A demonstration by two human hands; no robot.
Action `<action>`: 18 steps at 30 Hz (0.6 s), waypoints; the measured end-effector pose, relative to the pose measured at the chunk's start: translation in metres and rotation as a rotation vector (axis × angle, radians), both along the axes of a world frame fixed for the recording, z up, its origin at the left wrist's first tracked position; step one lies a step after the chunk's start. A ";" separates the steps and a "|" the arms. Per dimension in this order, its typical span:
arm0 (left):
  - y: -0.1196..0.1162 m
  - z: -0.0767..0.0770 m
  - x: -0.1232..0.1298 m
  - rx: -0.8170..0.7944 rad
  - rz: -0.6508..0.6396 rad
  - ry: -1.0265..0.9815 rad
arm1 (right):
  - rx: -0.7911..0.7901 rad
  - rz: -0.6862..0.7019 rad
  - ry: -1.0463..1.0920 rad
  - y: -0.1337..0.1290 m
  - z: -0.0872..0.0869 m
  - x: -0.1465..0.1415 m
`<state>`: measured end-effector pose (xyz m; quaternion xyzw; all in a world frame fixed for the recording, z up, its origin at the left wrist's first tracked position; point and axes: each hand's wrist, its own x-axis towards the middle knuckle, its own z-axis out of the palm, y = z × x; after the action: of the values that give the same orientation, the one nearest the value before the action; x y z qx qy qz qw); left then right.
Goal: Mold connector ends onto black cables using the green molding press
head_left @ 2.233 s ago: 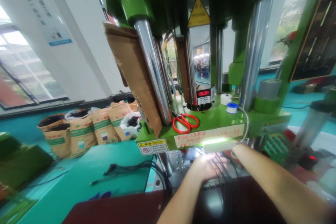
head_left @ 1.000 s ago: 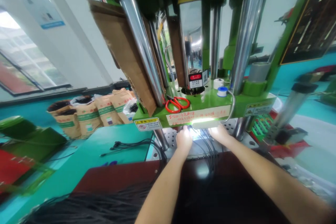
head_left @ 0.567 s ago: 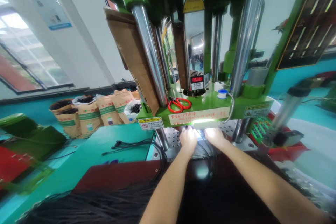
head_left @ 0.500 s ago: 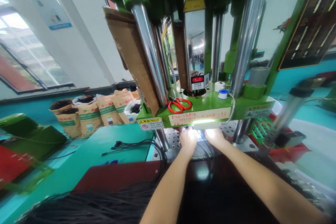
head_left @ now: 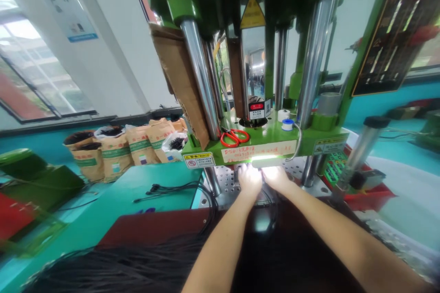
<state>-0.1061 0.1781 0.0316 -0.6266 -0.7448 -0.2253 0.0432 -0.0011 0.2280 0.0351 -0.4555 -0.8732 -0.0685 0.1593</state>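
Both arms reach under the green platen of a press (head_left: pixel 264 139), into bright lamp light. My left hand (head_left: pixel 250 179) is at the perforated metal bed (head_left: pixel 225 182), its fingers partly hidden and washed out by glare. Close beside it on the right, my right hand (head_left: pixel 276 177) is in the same lit spot, fingertips lost in the glare. Black cables (head_left: pixel 270 199) hang down between the wrists over the front edge of the bed. What the fingers touch or hold does not show.
Red-handled scissors (head_left: pixel 234 138) and a blue-and-white tape roll (head_left: pixel 288 124) lie on the platen. Black cables with plugs (head_left: pixel 161 187) rest on the green table (head_left: pixel 137 181) to the left. A dark cable pile (head_left: pixel 120 265) lies in front. Paper sacks (head_left: pixel 115 155) stand behind.
The hands have come closer together under the lamp, my right hand shifting left and my left hand slightly right. The view has tilted a little.
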 end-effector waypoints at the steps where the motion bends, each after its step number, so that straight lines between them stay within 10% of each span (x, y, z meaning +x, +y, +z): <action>1: 0.000 0.000 0.003 -0.007 -0.022 0.004 | 0.004 0.018 0.010 -0.001 0.000 -0.001; 18: 0.017 -0.005 -0.001 -0.016 -0.061 -0.025 | -0.022 0.027 0.090 0.008 -0.008 -0.016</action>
<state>-0.1068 0.1954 0.0261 -0.6466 -0.7275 -0.2285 0.0221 -0.0174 0.2361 0.0273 -0.4481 -0.8718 -0.0364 0.1943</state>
